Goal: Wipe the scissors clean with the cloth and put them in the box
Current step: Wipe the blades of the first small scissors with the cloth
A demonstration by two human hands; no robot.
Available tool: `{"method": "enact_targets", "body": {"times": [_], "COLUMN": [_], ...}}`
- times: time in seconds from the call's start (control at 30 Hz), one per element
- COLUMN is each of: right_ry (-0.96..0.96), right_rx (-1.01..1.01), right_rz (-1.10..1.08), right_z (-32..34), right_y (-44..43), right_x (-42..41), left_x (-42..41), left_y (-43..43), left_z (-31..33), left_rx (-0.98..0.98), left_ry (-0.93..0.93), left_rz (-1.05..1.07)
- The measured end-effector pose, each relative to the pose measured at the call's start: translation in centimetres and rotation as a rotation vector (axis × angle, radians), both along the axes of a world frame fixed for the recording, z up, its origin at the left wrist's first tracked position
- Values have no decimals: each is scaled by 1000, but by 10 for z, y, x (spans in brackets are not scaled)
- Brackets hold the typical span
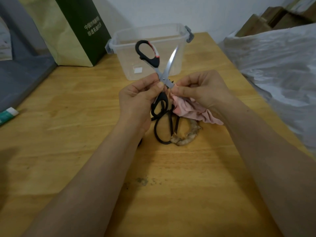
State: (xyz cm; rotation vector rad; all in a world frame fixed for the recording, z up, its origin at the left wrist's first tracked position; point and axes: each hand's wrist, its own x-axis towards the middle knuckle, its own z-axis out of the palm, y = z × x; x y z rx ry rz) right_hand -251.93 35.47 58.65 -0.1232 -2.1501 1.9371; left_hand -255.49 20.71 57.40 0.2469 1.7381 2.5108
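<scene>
Two grips: my left hand (136, 98) pinches the spread black-handled steel scissors (169, 65) at the pivot, so my right hand (201, 89), clutching crumpled pink cloth (193, 112), reaches the blade.

Scissors (166, 72): bright, smooth metal blades, matt black plastic handles. Cloth (195, 112): soft pink fabric, crumpled. Box (150, 48): clear glossy plastic, grey clips. Table (171, 177): grained wood, satin finish. Bag (68, 31): matt paper.

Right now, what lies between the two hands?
In the head view, the open scissors cross between the left hand and the right hand, which holds the pink cloth.
</scene>
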Motion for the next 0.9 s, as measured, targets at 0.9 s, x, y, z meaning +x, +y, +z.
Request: {"method": "enact_targets", "body": {"times": [0.9], "right_ry": [165], "right_rx": [150], "right_rz": [-236], "right_z": [1], "right_y": [22], "right_x": [1], "left_x": [-4], "left_y": [-2], "left_z": [1], "left_rx": [-87], "left_ry": [-14], "left_rz": [-34]}}
